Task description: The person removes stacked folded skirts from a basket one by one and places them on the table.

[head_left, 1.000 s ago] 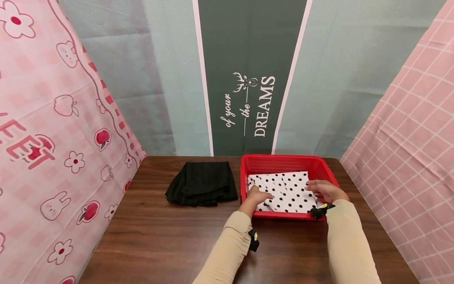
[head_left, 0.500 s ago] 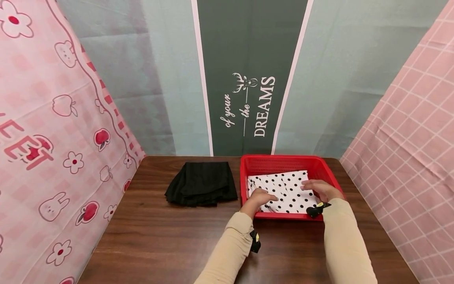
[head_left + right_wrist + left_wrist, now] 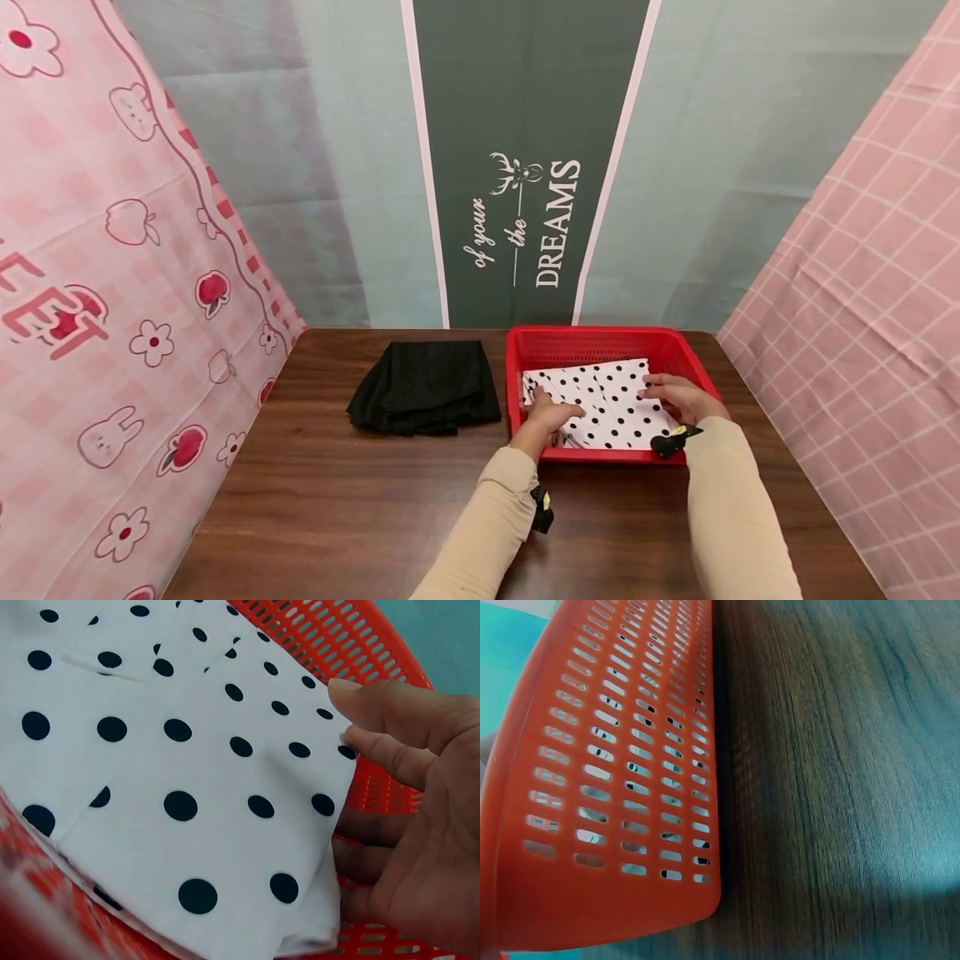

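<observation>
A folded white cloth with black polka dots (image 3: 611, 396) lies in a red plastic basket (image 3: 600, 456). My left hand (image 3: 550, 417) reaches over the basket's near left side, its thumb pointing right across the cloth and its fingers at the cloth's left edge. At the opposite edge is my right hand (image 3: 688, 402). In the right wrist view, the right thumb and index fingertip (image 3: 349, 739) meet the edge of the dotted fabric, while the other fingers sit partly behind it. Only the basket's perforated wall (image 3: 622, 772) fills the left wrist view, hiding most of the left hand.
A folded black cloth (image 3: 431, 385) lies on the brown wooden table (image 3: 360, 517), left of the basket. Printed fabric hangs behind the table, with a pink patterned sheet (image 3: 142, 275) on the left and a pink checked one (image 3: 855, 292) on the right.
My right hand has shifted slightly left along the dotted cloth's edge. The left hand's fingers have spread and its index finger has come up at the cloth's left side.
</observation>
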